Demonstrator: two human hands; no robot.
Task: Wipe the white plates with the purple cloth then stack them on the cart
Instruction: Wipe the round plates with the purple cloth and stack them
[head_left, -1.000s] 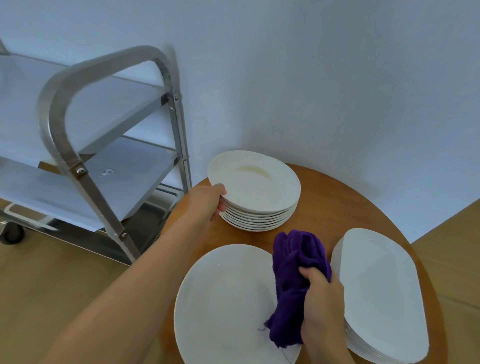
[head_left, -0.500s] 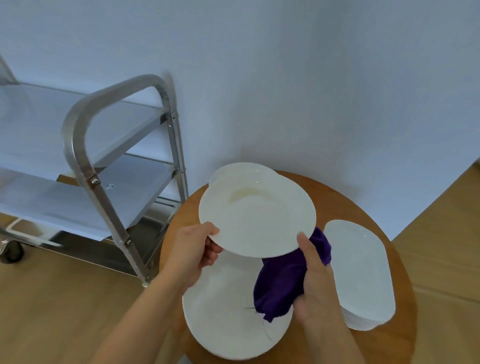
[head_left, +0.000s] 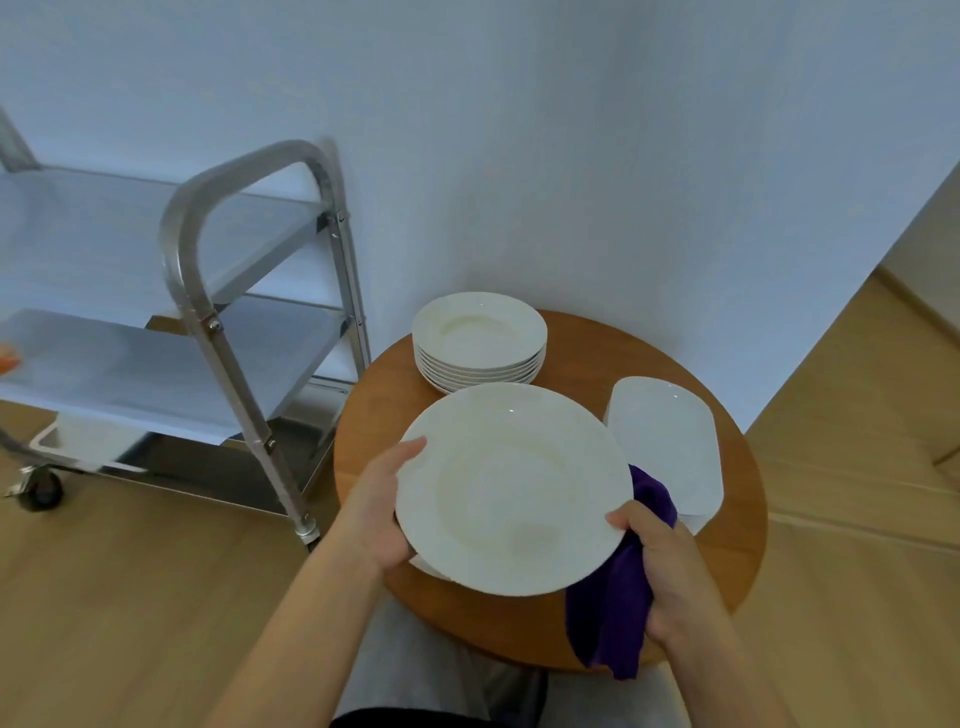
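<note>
Plate (head_left: 511, 488), round, glossy white, gripped at rim by left hand (head_left: 376, 512); right hand (head_left: 670, 564) pinches rim plus fuzzy purple cloth (head_left: 613, 608).

Left hand (head_left: 378, 512) grips the deep plate (head_left: 511, 488) at nine o'clock; right hand (head_left: 670, 566) pinches its four o'clock rim, purple cloth (head_left: 613, 618) bunched under the fingers.

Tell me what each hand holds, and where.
Left hand grips the plate by its left rim; right hand pinches its right rim, cloth bunched underneath.
</note>
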